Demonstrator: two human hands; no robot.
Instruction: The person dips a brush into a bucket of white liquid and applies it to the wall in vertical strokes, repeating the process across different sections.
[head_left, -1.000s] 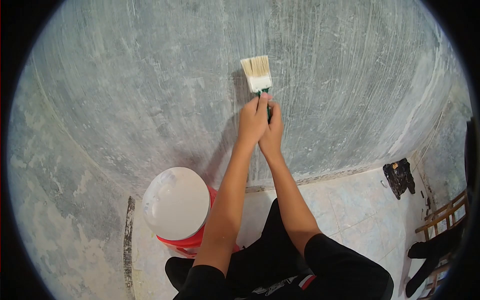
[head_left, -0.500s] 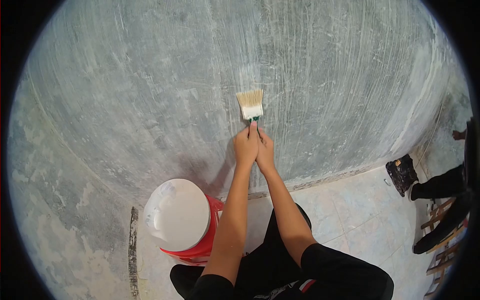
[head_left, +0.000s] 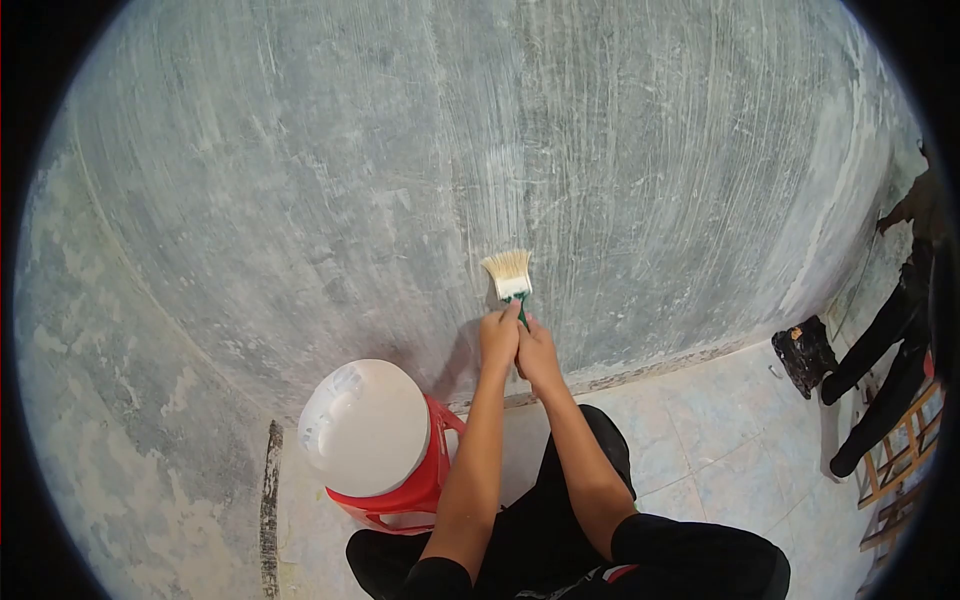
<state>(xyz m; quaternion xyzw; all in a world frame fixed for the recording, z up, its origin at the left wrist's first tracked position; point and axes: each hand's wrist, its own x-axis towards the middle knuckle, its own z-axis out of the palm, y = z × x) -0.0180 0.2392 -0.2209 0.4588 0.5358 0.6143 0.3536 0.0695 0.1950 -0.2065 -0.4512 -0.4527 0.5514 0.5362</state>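
A wide paintbrush (head_left: 511,275) with pale bristles and a green handle rests against the grey wall (head_left: 360,200), bristles upward and fanned out. My left hand (head_left: 499,338) is wrapped round its handle, with the thumb up near the ferrule. Pressed beside it, my right hand (head_left: 537,352) grips the same handle from the right, slightly lower. A whitish streak runs up the wall above the bristles. Most of the handle is hidden by my fingers.
A white-topped bucket (head_left: 375,430) stands on a red stool (head_left: 440,465) at lower left. At right are a black bag (head_left: 804,356), a person in dark clothes (head_left: 885,335) and a wooden rack (head_left: 905,450) on the tiled floor (head_left: 720,440).
Both my hands and the brush have moved down the wall. The person at the right has shifted, showing more of the body and an arm.
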